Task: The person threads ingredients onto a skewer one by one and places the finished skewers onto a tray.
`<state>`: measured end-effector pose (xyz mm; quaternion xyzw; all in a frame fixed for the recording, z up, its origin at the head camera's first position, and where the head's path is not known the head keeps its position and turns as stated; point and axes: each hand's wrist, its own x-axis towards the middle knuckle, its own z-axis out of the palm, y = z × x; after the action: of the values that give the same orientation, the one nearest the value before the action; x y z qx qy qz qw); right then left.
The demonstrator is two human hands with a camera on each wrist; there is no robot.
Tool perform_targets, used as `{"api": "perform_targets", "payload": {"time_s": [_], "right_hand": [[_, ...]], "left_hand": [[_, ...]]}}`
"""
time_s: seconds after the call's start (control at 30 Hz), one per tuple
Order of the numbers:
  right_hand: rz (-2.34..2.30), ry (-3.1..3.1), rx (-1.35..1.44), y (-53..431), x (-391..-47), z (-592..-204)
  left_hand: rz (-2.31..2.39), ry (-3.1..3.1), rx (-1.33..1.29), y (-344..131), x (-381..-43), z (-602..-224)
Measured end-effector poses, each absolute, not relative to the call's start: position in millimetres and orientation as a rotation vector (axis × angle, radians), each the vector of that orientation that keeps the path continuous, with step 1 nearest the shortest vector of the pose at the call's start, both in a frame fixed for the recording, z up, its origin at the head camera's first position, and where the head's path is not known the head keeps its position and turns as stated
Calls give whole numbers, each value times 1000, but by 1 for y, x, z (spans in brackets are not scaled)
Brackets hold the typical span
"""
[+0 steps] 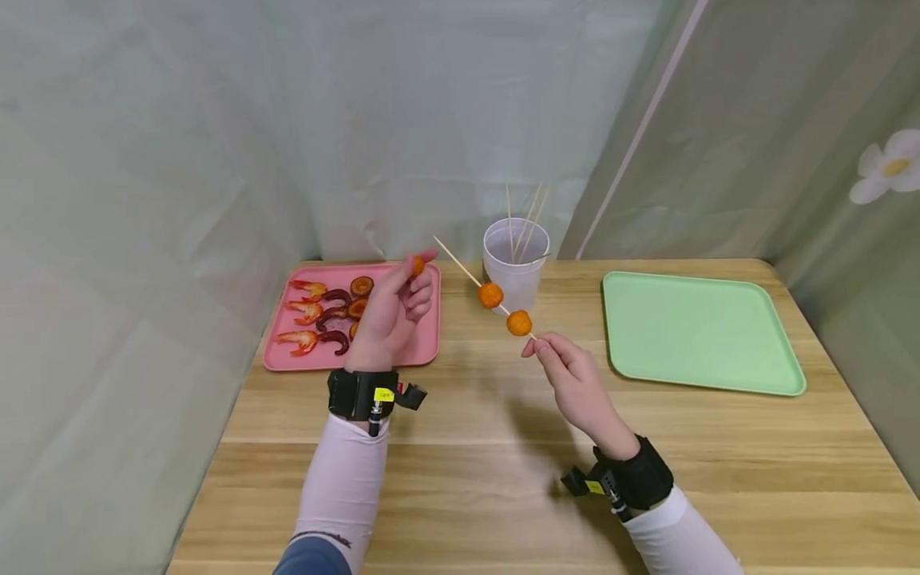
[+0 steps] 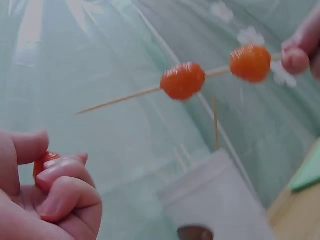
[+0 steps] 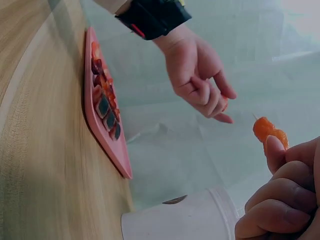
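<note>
In the head view my right hand (image 1: 575, 383) pinches the lower end of a thin wooden skewer (image 1: 456, 259), whose bare pointed tip aims up and left. Threaded on it are two orange balls (image 1: 491, 295), spaced a little apart, the lower one close to my fingertips. My left hand (image 1: 394, 307), raised over the pink tray, pinches a third orange ball (image 2: 46, 165) between thumb and fingers, which partly cover it. A short gap separates this ball from the skewer tip in the left wrist view.
The pink tray (image 1: 273, 358) at left bears shrimp-like pieces (image 1: 298, 343), dark curled pieces and round mushroom-like slices (image 1: 362, 286). A white cup (image 1: 513, 279) with several skewers stands behind my hands. A green tray (image 1: 704, 331) lies at right on the wooden table (image 1: 460, 495).
</note>
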<state>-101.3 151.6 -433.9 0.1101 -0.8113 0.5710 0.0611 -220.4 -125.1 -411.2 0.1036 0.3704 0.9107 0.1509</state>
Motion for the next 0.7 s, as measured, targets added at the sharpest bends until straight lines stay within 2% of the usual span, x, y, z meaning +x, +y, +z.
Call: {"api": "perform_targets", "payload": {"time_s": [0.23, 0.7], "right_hand": [[1755, -2421, 398, 151, -99, -434], [1737, -2445, 423, 147, -97, -432]], "left_hand": [[2600, 682, 278, -126, -211, -402], [2620, 751, 315, -129, -204, -393]]}}
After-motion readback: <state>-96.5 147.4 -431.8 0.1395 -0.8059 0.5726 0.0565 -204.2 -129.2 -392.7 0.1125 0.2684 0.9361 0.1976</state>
